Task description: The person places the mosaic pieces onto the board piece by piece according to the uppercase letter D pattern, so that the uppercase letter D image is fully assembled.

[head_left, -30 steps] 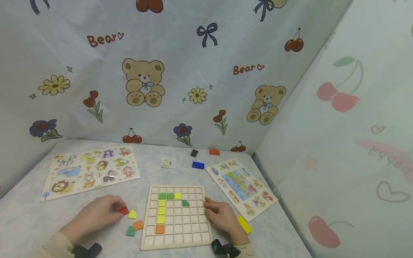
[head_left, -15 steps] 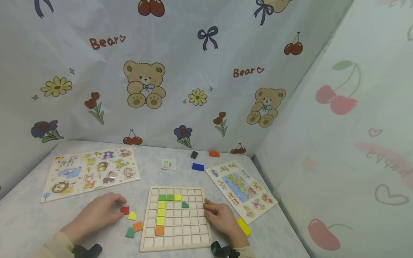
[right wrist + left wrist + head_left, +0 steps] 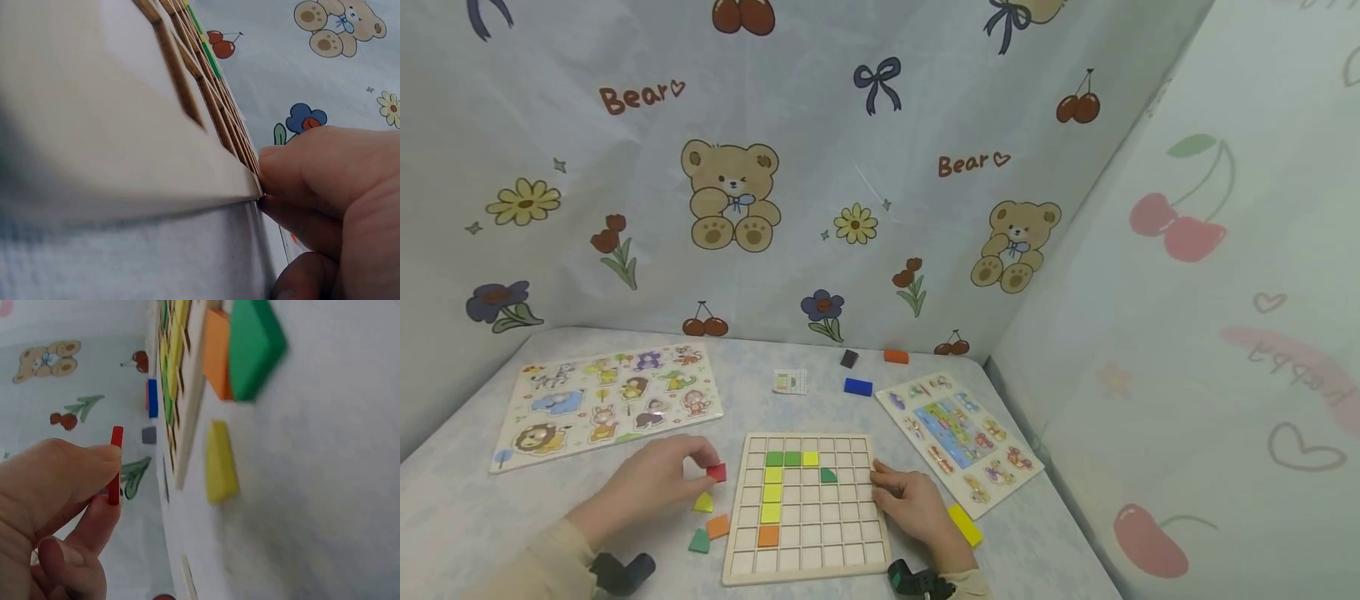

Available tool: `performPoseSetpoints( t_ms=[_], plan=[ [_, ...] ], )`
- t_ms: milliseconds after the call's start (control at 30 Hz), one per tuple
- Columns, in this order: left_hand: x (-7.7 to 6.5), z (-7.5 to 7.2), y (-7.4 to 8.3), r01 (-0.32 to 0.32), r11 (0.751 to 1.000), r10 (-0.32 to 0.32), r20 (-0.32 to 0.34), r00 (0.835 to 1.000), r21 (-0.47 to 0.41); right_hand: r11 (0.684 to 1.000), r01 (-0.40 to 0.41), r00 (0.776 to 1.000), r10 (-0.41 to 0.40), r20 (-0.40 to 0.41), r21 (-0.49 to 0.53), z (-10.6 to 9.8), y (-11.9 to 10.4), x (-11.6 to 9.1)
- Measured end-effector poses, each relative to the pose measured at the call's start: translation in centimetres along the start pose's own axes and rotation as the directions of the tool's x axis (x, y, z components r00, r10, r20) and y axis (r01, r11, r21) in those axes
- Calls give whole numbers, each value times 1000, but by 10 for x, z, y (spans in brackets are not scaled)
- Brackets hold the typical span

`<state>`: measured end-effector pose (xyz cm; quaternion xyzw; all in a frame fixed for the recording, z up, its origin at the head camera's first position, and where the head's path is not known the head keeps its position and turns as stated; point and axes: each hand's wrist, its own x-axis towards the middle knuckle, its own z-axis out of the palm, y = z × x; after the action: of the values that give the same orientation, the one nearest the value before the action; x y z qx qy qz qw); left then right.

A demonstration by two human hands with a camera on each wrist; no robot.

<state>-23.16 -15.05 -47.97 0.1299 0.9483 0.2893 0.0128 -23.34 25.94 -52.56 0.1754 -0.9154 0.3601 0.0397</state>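
Note:
Between thumb and fingertip, my left hand (image 3: 651, 479) pinches a thin red square tile (image 3: 115, 465), raised off the table just left of the wooden grid board (image 3: 808, 578). A row of green and yellow tiles, a yellow column and an orange square sit in the board's cells, plus one green quarter-round tile (image 3: 828, 475). My right hand (image 3: 917, 508) grips the board's right edge, thumb on top and fingers below. Below the left hand lie a yellow rounded tile (image 3: 221, 464), an orange square tile (image 3: 718, 527) and a green rounded tile (image 3: 699, 542).
An animal puzzle board (image 3: 606, 404) lies back left, a picture puzzle board (image 3: 958, 443) right. Blue (image 3: 858, 387), black (image 3: 848, 358) and orange (image 3: 896, 357) blocks and a small printed card (image 3: 790, 382) lie behind the grid. A yellow block (image 3: 965, 525) lies beside the right wrist.
Half a second ago the red tile lay by the left hand's parted fingers. Now the hand pinches it and has carried it up and right toward the board. The right hand stays put.

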Motion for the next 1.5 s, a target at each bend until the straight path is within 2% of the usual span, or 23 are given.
performPoseSetpoints(
  t_ms=[133, 267, 400, 533, 667, 800, 900, 1300, 1500],
  plan=[
    [13, 12, 38, -40, 999, 40, 46, 998, 11, 1000, -5, 1000, 5, 12, -3, -1, 0, 0],
    [22, 33, 70, -81, 997, 80, 105, 991, 7, 1000, -22, 1000, 22, 20, 12, 0, 0, 1],
    [30, 56, 90, -183, 983, 183, 121, 976, -14, 999, -21, 1000, 21, 19, 30, 1, 0, 0],
    [35, 73, 104, -263, 964, 264, 121, 957, -28, 999, -30, 999, 29, 18, 42, 2, -1, -1],
    [41, 85, 114, -302, 953, 304, 129, 944, -29, 999, -33, 999, 33, 11, 40, 2, -1, -2],
    [44, 91, 120, -299, 953, 301, 129, 945, -36, 999, -27, 1000, 27, 3, 39, 2, -1, -1],
    [44, 92, 122, -289, 957, 291, 121, 949, -39, 999, -17, 1000, 17, 2, 36, 1, 0, 0],
    [49, 88, 122, -308, 951, 310, 125, 942, -42, 999, -20, 1000, 20, -5, 27, 0, 3, 0],
    [51, 88, 125, -282, 958, 285, 102, 953, -42, 1000, -15, 1000, 15, -6, 27, 2, 5, 0]
  ],
)
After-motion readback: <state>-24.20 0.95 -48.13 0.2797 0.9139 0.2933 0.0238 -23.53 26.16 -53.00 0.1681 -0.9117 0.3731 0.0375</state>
